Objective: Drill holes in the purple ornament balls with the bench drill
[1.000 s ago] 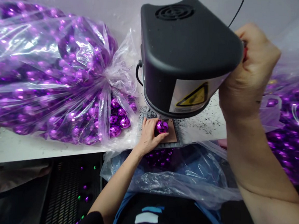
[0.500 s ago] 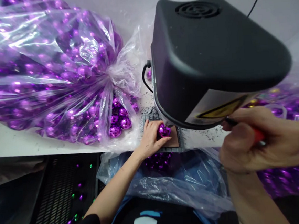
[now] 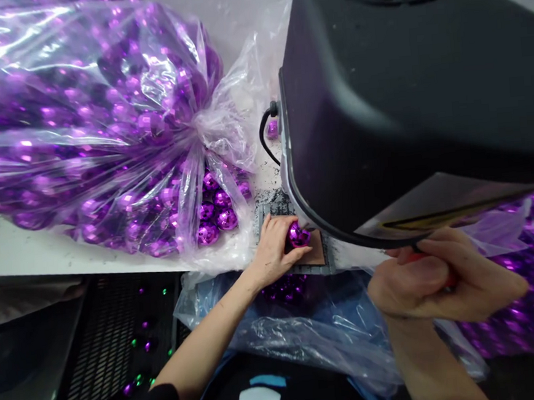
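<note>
Between the thumb and fingers of my left hand point(image 3: 276, 248) is a shiny purple faceted ball point(image 3: 299, 234). The ball sits at a brown pad point(image 3: 316, 248) on the base of a black machine point(image 3: 393, 104), under the machine's lower edge. My right hand point(image 3: 444, 275) is closed around a red handle point(image 3: 414, 257) at the machine's front right; the fingers hide most of that handle.
A big clear bag of purple balls point(image 3: 104, 126) fills the left of the white table point(image 3: 35, 252), with several balls near its knot. More bagged purple balls point(image 3: 531, 265) lie at the right. A black crate point(image 3: 102, 336) stands lower left.
My right hand has moved left and slightly down with the red handle. The machine's head looks larger and extends further right. My left hand still holds the ball.
</note>
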`<state>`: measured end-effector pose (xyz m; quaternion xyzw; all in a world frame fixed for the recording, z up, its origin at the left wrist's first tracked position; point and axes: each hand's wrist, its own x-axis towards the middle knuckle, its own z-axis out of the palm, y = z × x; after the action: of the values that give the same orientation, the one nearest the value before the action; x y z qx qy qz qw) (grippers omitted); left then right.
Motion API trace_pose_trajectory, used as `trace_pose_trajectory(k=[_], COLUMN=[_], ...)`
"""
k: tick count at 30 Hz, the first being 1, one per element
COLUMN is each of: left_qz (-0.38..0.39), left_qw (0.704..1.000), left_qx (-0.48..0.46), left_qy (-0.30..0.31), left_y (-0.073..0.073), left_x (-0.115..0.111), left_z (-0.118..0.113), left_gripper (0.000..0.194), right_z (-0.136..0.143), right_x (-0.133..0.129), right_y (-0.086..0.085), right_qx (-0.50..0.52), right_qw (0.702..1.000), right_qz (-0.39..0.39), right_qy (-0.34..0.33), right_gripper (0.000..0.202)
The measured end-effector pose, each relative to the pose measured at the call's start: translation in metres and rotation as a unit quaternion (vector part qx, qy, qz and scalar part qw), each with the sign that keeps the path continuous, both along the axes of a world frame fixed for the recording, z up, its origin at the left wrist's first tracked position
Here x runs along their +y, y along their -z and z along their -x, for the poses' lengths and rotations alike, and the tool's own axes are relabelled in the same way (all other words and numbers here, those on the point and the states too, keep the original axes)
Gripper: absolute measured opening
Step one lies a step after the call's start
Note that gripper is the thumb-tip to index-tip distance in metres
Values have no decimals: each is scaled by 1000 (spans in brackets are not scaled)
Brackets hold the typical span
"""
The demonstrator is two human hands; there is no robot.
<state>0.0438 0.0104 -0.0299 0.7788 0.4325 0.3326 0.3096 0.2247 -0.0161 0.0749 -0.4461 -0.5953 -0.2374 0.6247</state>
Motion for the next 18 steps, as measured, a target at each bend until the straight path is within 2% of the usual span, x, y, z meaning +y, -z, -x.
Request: trace_pose_trajectory(k=[2, 4, 10, 15, 18], left_qz=[6, 10, 11, 16, 15], left_qw=[1000, 1000, 999, 999, 999], left_qx=[7, 15, 37, 43, 35], left_qy=[-1, 4, 5, 4, 2], left_y=[-3, -5, -10, -10, -9], left_x=[-1, -1, 0, 0, 1], left_z=[0, 0, 2, 1, 1], left_gripper=[50, 47, 43, 44, 45], right_z=[4, 6, 5, 3, -1], right_x=[5, 9, 8, 2, 0], right_y=[2, 5, 13, 19, 35], right_qx=[24, 33, 41, 32, 32], right_qw=[999, 999, 999, 999, 998], right_qz=[-27, -23, -34, 0, 55], right_qy=[16, 12, -2, -9, -27], right_gripper=[31, 33, 26, 22, 16])
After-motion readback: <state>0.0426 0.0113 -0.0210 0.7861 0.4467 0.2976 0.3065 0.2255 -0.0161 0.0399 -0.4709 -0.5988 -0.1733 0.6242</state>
